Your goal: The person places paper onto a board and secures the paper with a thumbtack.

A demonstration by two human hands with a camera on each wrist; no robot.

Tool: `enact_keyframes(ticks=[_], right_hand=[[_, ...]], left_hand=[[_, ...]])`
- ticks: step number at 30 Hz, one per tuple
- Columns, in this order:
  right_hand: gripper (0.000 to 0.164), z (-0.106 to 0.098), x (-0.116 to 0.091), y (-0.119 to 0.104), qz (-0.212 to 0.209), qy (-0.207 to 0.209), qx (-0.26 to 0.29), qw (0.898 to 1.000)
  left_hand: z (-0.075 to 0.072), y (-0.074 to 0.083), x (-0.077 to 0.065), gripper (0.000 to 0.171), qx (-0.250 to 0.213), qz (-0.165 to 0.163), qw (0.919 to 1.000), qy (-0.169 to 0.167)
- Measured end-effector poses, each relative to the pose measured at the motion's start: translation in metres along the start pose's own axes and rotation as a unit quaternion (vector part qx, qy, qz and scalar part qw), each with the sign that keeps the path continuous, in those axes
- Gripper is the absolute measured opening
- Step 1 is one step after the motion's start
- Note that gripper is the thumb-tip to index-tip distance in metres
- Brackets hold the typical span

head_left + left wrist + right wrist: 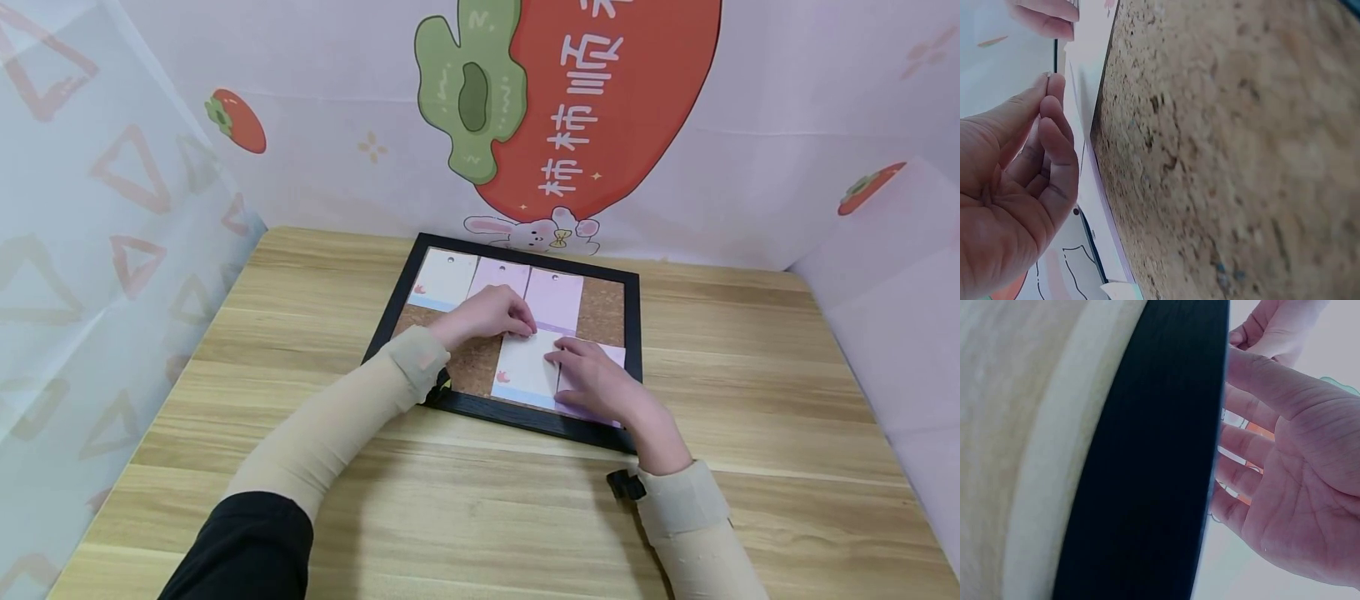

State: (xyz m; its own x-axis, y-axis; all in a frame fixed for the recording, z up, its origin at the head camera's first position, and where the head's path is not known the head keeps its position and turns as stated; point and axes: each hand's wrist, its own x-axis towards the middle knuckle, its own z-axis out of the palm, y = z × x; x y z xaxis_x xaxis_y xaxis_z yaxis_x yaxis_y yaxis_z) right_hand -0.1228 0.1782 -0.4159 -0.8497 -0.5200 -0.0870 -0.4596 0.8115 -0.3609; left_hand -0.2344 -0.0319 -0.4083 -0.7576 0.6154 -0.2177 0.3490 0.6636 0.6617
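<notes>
A black-framed corkboard (474,371) lies on the table. My left hand (491,312) is at the top edge of a white card (521,371) in the lower row, thumb and forefinger pinching a tiny pale thumbtack (1049,75), mostly hidden by the fingertips. My right hand (600,383) spreads its fingers over that card's right side and the lilac card (615,357) beside it. Along the top row, a white card (442,279), a lilac card (491,271) and another lilac card (555,302) each show a small round tack head near the top.
The black frame (525,417) surrounds the cork, its near edge tilted toward the right. Under it is a wood-grain table (465,508). A printed cloth backdrop (337,167) stands behind the table, with cloth at both sides. Black wrist cameras (625,485) sit under both wrists.
</notes>
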Motion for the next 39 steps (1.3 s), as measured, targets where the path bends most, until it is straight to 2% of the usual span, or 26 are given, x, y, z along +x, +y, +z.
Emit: enact_keyframes(ticks=[12,39], right_hand=[[0.055,0.0005,0.0012,0.0002,0.003,-0.002,0.0,1.0],[0.054,-0.0003,0.0017,0.0003,-0.001,0.003,-0.001,1.0]], left_hand=[[0.0036,0.0062,0.006,0.012,0.012,-0.015,0.9998,-0.006],[0.0067,0.0049,0.0109,0.013,0.004,-0.034,0.9994,-0.011]])
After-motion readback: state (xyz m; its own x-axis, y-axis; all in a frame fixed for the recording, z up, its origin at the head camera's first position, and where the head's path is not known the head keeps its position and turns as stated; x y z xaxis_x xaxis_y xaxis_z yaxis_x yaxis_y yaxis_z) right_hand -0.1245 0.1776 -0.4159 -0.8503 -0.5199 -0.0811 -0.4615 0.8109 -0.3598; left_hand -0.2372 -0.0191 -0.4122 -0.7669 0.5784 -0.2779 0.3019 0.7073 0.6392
